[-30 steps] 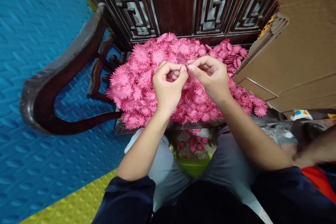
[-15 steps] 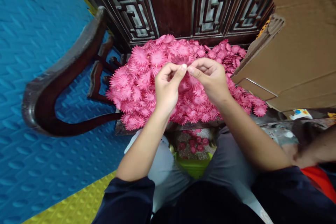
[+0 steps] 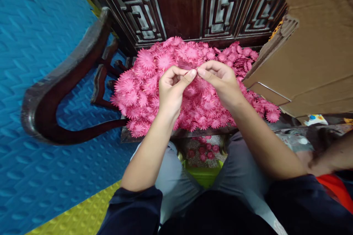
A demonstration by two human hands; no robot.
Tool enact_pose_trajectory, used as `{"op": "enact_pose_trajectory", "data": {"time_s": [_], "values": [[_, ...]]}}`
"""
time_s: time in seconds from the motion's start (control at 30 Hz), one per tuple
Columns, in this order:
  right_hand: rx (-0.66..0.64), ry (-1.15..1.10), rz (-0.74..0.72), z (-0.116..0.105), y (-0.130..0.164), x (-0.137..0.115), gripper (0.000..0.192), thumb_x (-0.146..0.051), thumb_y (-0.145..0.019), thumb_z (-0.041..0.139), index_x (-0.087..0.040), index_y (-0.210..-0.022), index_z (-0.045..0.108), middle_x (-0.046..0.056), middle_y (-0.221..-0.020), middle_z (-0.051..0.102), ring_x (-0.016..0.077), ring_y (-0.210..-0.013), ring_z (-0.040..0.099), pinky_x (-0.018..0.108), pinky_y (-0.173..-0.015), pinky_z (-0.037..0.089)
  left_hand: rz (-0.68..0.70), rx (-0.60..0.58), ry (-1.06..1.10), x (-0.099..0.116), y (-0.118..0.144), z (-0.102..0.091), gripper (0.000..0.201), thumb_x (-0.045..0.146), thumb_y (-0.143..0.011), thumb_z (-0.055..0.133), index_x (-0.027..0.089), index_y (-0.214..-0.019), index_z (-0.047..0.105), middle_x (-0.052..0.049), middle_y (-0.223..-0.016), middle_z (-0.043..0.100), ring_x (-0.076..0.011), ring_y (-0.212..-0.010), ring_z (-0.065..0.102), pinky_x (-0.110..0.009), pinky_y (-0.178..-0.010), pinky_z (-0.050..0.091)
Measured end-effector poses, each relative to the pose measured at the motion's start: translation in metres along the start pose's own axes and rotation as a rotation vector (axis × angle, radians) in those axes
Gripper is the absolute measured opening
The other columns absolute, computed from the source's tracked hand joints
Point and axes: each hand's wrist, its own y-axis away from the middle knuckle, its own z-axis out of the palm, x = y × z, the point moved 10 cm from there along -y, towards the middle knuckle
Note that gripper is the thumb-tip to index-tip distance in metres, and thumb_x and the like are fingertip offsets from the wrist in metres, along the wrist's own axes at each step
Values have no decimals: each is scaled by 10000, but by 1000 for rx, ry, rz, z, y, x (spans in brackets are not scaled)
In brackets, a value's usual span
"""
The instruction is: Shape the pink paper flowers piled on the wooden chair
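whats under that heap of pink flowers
The heap of pink flowers lies on a dark wooden seat, whose front edge shows below it. Most of the seat, and anything else beneath, is covered.

Pink flowers [image 3: 208,105] look papery and matt; the carved panel [image 3: 178,7] is dark, polished wood. The curved armrest [image 3: 68,57] is wood too, glossy at its bend and duller, scuffed along the top. Matt cardboard [image 3: 317,51] shows a rough, torn edge, and a thin rod [image 3: 273,91] gleams like metal. The blue mat [image 3: 33,62] is embossed, with a rubbery sheen. Trousers [image 3: 176,180] and navy sleeve [image 3: 135,205] are matt cloth, the green object [image 3: 204,175] smooth plastic
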Motion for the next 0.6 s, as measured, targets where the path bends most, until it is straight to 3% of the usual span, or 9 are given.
{"op": "enact_pose_trajectory", "data": {"time_s": [0.13,0.3,0.4,0.5,0.6], "values": [[-18,-33,3,5,1,2,277,-432,-626,736,-230,-786,635,-36,-838,661,95,-814,611,280,-816,511,-14,-21,15,-3,-1,1,258,359,-652,761,204,-610,559,47,-667,615,-70,-673,593,-238,-719,509],[-27,-22,18,0,-3,8,271,-441,-617,738,-225,-757,652,-34,-800,669,104,-799,613,300,-816,516,-196,-139,21,-22,-1,9,234,441,-689,714,221,-660,641,17,-704,641,-92,-670,596,-246,-664,505],[17,-46,23,-9,-5,9,264,-440,-622,735,-233,-761,649,-44,-789,658,96,-799,605,293,-819,508,-230,-187,23,-23,-2,10,179,421,-720,694,243,-733,683,4,-749,658,-102,-672,597,-244,-618,491],[14,-81,65,-7,-3,12,241,-438,-662,706,-228,-760,640,-36,-771,649,94,-771,597,290,-800,505,-194,-162,18,-18,-3,8,110,354,-735,696,244,-723,686,12,-739,659,-93,-671,593,-239,-638,491],[6,-97,119,-4,-2,22,249,-456,-704,661,-220,-771,627,-21,-753,644,102,-745,596,291,-749,507,-71,-50,-19,-5,-2,2,113,306,-727,707,228,-666,653,25,-708,645,-83,-686,588,-239,-697,494]]}}
